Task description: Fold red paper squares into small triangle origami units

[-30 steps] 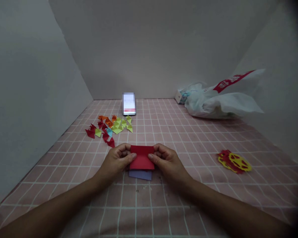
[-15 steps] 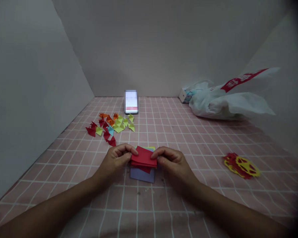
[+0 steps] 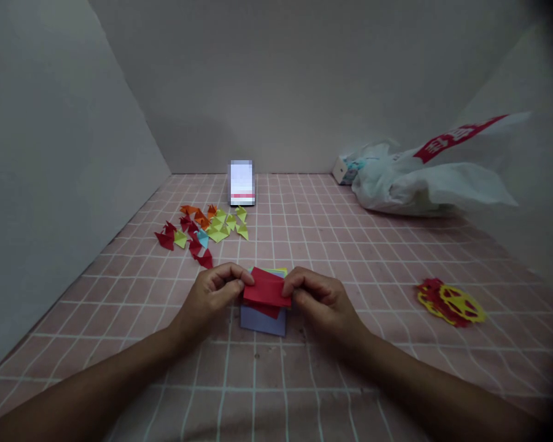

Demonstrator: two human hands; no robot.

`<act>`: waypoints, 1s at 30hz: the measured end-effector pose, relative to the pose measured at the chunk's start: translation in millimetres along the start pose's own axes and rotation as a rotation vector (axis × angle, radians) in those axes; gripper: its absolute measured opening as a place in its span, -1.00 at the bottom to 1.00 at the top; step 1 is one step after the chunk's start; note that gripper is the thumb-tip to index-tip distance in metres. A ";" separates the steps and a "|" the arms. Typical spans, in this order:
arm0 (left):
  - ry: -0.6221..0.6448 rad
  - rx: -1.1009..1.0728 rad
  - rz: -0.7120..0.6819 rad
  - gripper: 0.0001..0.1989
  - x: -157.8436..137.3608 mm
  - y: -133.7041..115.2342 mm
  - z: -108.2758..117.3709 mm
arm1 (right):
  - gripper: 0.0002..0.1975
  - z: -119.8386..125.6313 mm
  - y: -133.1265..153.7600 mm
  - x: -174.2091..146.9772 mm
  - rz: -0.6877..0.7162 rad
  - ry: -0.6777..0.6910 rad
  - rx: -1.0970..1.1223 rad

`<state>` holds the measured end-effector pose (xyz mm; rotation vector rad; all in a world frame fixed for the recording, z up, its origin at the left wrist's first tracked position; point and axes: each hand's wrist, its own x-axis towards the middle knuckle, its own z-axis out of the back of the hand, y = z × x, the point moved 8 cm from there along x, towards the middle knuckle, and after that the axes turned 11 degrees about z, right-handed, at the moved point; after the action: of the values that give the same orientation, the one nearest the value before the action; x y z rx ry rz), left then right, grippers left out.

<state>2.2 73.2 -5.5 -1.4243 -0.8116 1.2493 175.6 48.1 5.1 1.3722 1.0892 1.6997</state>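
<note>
A piece of red paper [image 3: 266,290] is stretched between my two hands, a fold line running across it. My left hand [image 3: 217,293] pinches its left edge between thumb and fingers. At the opposite edge, my right hand [image 3: 317,297] pinches it the same way. Beneath lies a stack of coloured paper sheets [image 3: 262,322], with lilac showing at the front and yellow and green at the back. Another red sheet seems to lie on that stack, partly covered by the held one.
Several small folded paper birds [image 3: 198,236] in red, orange, yellow and blue lie at the left. Behind them stands a phone [image 3: 241,183]. Red and yellow paper cutouts [image 3: 461,304] lie at the right. A white plastic bag [image 3: 410,187] and a small box [image 3: 343,170] sit at the back right.
The view has shifted slightly. The red paper, folded over with layered edges before, now looks opened out flatter, with a crease across it. Both hands keep their pinch.
</note>
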 end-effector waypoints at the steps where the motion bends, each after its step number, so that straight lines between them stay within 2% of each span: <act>1: 0.012 -0.007 0.012 -0.86 0.4 1.1 -0.5 | -0.82 -0.6 4.5 0.6 0.043 0.022 -0.039; 8: 0.118 -0.023 0.102 -0.80 4.2 11.6 -14.0 | -0.78 -10.9 21.6 -2.7 0.233 0.144 -0.187; 15: 0.235 0.106 0.178 -0.71 -6.1 13.6 -27.5 | -0.75 -17.5 29.0 -5.1 0.317 0.185 -0.240; 30: 0.161 0.149 0.150 -0.80 -8.0 3.8 -25.7 | -0.76 -17.6 20.4 -4.5 0.286 0.175 -0.216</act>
<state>24.6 58.2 -8.8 -1.4637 -0.4999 1.2616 159.3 32.4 20.3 1.3069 0.7996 2.1105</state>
